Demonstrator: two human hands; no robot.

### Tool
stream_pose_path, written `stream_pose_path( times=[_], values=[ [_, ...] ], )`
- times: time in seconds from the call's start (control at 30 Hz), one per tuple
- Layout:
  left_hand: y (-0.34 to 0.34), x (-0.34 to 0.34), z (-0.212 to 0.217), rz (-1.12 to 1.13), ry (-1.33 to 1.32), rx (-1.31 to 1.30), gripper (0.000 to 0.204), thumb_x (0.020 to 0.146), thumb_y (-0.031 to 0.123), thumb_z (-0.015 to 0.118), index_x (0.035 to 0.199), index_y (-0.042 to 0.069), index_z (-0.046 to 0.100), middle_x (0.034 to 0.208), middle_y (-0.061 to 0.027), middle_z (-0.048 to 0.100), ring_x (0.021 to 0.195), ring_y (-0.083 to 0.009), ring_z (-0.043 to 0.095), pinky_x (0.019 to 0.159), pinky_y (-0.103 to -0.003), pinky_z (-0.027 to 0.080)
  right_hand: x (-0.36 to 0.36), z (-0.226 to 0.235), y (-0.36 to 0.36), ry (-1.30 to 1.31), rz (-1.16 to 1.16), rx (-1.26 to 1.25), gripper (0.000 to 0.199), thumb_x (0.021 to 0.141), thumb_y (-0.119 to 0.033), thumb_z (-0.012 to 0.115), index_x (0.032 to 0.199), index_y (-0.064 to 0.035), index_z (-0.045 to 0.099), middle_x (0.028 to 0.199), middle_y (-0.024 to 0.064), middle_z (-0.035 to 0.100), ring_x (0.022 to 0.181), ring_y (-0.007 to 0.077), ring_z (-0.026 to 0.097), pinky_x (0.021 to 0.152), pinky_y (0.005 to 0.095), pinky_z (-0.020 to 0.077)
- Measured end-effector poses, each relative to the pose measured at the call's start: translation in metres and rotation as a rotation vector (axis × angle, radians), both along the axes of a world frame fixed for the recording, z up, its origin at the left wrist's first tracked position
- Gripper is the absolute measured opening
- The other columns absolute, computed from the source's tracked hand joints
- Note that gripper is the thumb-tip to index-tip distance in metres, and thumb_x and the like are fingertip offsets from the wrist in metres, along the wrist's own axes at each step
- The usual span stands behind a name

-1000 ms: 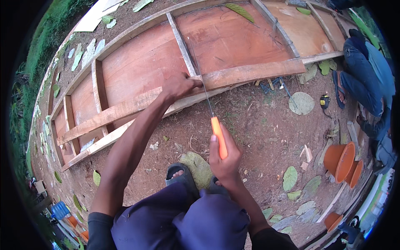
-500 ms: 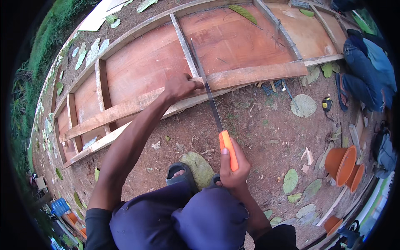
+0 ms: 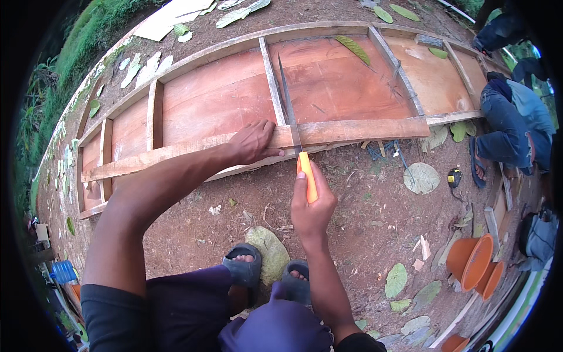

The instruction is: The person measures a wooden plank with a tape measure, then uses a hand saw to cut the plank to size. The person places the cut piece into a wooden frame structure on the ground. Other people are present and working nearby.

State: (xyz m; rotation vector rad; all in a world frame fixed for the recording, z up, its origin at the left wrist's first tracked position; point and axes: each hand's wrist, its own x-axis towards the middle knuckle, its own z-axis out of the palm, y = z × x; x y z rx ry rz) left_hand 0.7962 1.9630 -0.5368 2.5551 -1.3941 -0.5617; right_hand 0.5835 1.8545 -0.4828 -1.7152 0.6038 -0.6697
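My right hand (image 3: 312, 206) grips the orange handle of a handsaw (image 3: 290, 107), whose thin blade runs away from me across a long wooden plank (image 3: 358, 130). The plank lies along the near edge of a long wooden frame (image 3: 316, 82) with reddish panels and cross ribs. My left hand (image 3: 253, 142) lies flat on the plank just left of the blade, pressing it down. The blade crosses the plank close to my left fingertips. My feet in dark sandals (image 3: 243, 271) stand on the bare soil below.
A person in blue clothes (image 3: 510, 126) crouches at the right end of the frame. A tape measure (image 3: 455, 177) and leaves lie on the soil. Orange pots (image 3: 475, 261) stand at the lower right. Grass borders the left side.
The saw has been pushed forward: my right hand moved toward the plank and the blade now reaches far over the frame. My left hand stays on the plank.
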Motion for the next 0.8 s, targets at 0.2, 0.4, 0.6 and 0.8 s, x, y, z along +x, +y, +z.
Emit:
stream_pose_path(
  times=[0.2,0.4,0.6,0.8],
  values=[
    [0.004,-0.016,-0.008,0.046,-0.124,-0.086,0.077,0.088,0.064,0.069,0.123,-0.002,0.052,0.115,-0.0241,0.06,0.106,-0.0418,0.063,0.094,-0.051,0.05,-0.015,0.001,-0.005,0.039,-0.002,0.083,0.036,0.099,-0.009,0.064,0.129,0.0098,0.064,0.097,0.0209,0.075,0.086,0.0193,0.074,0.072,0.0338,0.0577],
    [-0.005,-0.017,-0.005,0.068,-0.067,0.012,0.074,0.093,0.063,0.062,0.126,-0.002,0.052,0.112,-0.0215,0.06,0.108,-0.0365,0.063,0.096,-0.052,0.049,-0.049,0.015,0.013,0.128,0.012,-0.022,0.036,0.097,-0.007,0.064,0.129,0.0111,0.062,0.094,0.0214,0.074,0.08,0.0231,0.075,0.071,0.035,0.058],
    [0.003,-0.01,0.0,0.024,-0.079,-0.066,0.074,0.097,0.058,0.055,0.134,-0.005,0.048,0.114,-0.025,0.059,0.109,-0.0391,0.06,0.099,-0.053,0.047,-0.047,0.016,0.032,0.078,-0.018,-0.176,0.036,0.096,-0.006,0.065,0.127,0.0114,0.062,0.092,0.0226,0.074,0.076,0.0292,0.075,0.064,0.039,0.0578],
    [0.013,-0.003,0.0,-0.035,0.022,0.009,0.074,0.101,0.061,0.048,0.131,-0.006,0.047,0.118,-0.0258,0.061,0.112,-0.0375,0.062,0.1,-0.052,0.049,-0.065,0.034,0.03,0.197,0.027,-0.04,0.037,0.096,-0.006,0.065,0.128,0.0123,0.062,0.095,0.0243,0.074,0.083,0.0287,0.077,0.069,0.0374,0.0597]
  ],
)
